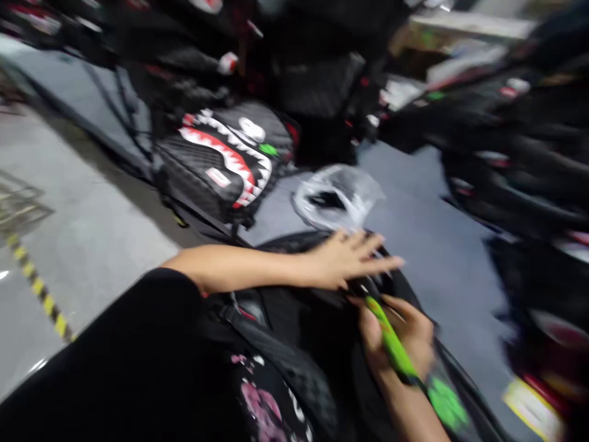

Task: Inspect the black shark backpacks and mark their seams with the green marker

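My left hand (338,261) lies with fingers spread over the upper edge of a black bag (317,322). Lower and to the right, my right hand (416,334) is closed around a slim bright green tool (390,341) with dark ends. The tool's upper end points toward the space under my left palm, close to the bag's edge. Blur hides its tip, so its exact kind is unclear. Just beyond my left fingers sits a crumpled clear plastic bag (363,196).
A black backpack (197,169) with a red and white shark-mouth print lies ahead on the grey table (409,209). More dark bags (519,153) are piled at the right and back. Yellow-black tape (43,294) marks the floor at left.
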A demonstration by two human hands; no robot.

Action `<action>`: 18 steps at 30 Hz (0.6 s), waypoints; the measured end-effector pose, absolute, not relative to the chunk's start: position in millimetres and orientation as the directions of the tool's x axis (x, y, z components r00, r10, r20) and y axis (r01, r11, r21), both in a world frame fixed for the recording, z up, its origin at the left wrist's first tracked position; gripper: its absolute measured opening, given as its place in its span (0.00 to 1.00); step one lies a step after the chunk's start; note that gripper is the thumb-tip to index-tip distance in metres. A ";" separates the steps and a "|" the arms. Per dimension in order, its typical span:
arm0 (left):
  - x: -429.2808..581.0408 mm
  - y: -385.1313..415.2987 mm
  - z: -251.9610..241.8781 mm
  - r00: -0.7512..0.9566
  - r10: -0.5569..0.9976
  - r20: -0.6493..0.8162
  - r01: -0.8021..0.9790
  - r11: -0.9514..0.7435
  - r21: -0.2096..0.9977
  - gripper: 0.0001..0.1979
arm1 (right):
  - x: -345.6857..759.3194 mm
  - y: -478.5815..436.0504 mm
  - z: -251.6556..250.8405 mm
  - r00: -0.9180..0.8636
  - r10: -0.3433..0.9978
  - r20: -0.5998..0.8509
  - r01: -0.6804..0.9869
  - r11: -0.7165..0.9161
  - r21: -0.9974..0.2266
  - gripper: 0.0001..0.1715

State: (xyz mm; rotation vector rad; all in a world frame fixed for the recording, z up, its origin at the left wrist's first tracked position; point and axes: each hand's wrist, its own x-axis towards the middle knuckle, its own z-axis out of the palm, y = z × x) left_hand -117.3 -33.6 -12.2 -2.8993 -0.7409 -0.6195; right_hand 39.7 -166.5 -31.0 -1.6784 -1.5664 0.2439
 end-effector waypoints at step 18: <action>-103.2 -28.8 9.1 0.786 0.615 0.069 0.617 -0.787 -0.010 0.53 | 53.3 -161.1 2.6 -0.104 0.857 0.505 0.873 0.322 -0.366 0.10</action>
